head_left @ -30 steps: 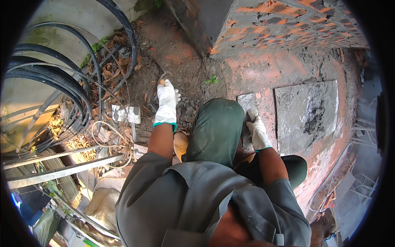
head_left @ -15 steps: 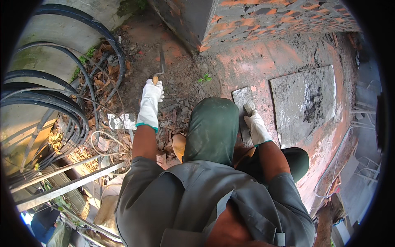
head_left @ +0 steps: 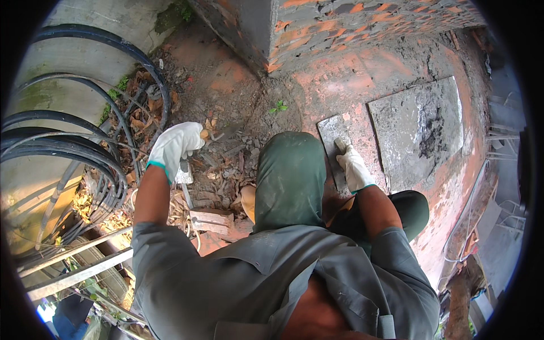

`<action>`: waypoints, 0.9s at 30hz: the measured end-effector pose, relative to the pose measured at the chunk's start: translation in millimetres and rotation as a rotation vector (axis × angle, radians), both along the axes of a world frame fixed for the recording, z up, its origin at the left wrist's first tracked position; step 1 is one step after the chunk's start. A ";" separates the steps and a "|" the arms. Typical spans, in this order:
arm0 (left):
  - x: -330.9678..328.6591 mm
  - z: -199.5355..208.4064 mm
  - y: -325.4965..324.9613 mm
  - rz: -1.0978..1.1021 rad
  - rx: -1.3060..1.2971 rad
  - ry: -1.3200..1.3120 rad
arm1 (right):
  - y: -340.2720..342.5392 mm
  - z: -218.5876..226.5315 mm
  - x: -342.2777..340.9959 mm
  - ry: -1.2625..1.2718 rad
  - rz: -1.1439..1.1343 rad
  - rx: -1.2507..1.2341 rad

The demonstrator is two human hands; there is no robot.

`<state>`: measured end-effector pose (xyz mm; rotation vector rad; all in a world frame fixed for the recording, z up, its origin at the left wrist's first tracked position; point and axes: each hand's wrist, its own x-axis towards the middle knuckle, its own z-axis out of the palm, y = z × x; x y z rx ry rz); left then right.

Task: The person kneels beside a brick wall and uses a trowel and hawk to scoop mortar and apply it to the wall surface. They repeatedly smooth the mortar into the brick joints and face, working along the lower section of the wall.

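My left hand [head_left: 174, 146], in a white glove with a green cuff, is closed around the wooden handle [head_left: 204, 134] of a small trowel. The trowel's bent metal neck [head_left: 216, 136] shows past the handle, but its blade is hard to make out against the rubble. On the right, my gloved right hand [head_left: 356, 169] grips the short handle of a flat rectangular plastering trowel [head_left: 334, 129], whose long grey blade lies close to the reddish ground. Beside it rests a square grey board [head_left: 396, 124] bearing a dark patch of wet mortar [head_left: 433, 136].
Black hoses [head_left: 56, 139] coil at the left against a pale wall [head_left: 73, 56]. A brick corner, partly plastered [head_left: 272, 42], stands ahead. Rubble and dry leaves cover the ground by my left hand, with a brick [head_left: 211, 220] nearer me. Long bars [head_left: 85, 275] cross the lower left.
My left hand has drawn back toward me and left, turning the small trowel so its blade no longer points away ahead. The right hand has stayed nearly in place on the plastering trowel.
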<state>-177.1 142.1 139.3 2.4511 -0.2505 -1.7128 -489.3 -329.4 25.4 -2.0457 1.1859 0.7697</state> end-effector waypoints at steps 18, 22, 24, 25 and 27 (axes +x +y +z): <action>-38.5 1.4 -24.7 -0.177 0.019 -0.358 | 11.3 36.6 -5.6 -0.247 -0.277 0.342; -38.7 -0.1 -44.5 0.019 -0.091 -0.378 | 15.5 50.9 -3.3 -0.264 -0.387 0.453; -34.0 -3.0 -50.7 0.152 -0.114 -0.230 | 15.3 50.7 -2.7 -0.257 -0.396 0.456; -29.9 -5.6 -50.6 0.225 -0.118 -0.159 | 15.3 49.6 -3.2 -0.252 -0.387 0.452; -19.2 -19.4 -52.9 -0.094 -0.047 -0.407 | 14.2 46.9 -3.7 -0.227 -0.336 0.413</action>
